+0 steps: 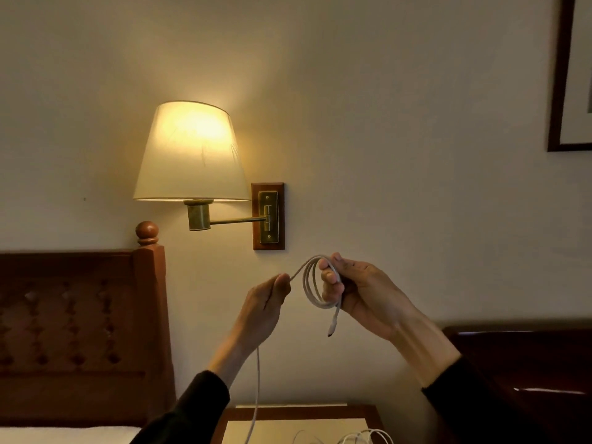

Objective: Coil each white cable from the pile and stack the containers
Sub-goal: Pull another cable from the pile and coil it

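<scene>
My right hand (355, 293) pinched about 3 loops of white cable (315, 283); my left hand (267, 302) gripped its tail, more cables (358, 439) uncoiled below.

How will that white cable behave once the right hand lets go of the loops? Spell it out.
The white cable looks floppy: its free run hangs straight down from the left hand. The loops probably spring open once released, since only the right hand pinches them together. It seems light; the plug end dangles freely below the coil.
</scene>
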The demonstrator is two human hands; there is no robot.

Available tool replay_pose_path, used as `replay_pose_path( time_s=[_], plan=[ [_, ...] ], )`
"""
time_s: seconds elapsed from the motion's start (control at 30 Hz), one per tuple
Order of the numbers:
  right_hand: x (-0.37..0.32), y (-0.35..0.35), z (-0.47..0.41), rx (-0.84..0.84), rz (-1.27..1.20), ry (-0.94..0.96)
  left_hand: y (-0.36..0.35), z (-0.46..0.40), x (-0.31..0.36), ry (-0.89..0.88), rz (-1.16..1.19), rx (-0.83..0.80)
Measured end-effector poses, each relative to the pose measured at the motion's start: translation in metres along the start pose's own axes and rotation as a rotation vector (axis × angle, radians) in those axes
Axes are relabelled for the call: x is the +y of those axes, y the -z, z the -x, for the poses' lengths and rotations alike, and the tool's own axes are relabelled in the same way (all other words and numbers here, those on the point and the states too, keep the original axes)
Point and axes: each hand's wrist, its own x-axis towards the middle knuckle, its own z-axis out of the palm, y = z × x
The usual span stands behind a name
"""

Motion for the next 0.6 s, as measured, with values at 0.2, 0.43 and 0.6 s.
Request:
replay_pose_path(
  time_s=[0.2, 0.43, 0.6],
  plan=[
    [-0.007, 0.012, -0.014, 0.130, -0.162, 0.034, -0.021, 0.051, -0.041, 0.098, -0.111, -0.041],
    [0.013, 0.015, -0.022, 0.287, 0.379, 0.186, -0.014, 0.051, 0.031, -0.136, -0.502, -0.508],
    [0.021, 0.008, -0.015, 0.220, 0.604, 0.236, 0.011, 0.030, 0.063, -0.353, -0.596, -0.337]
  ],
)
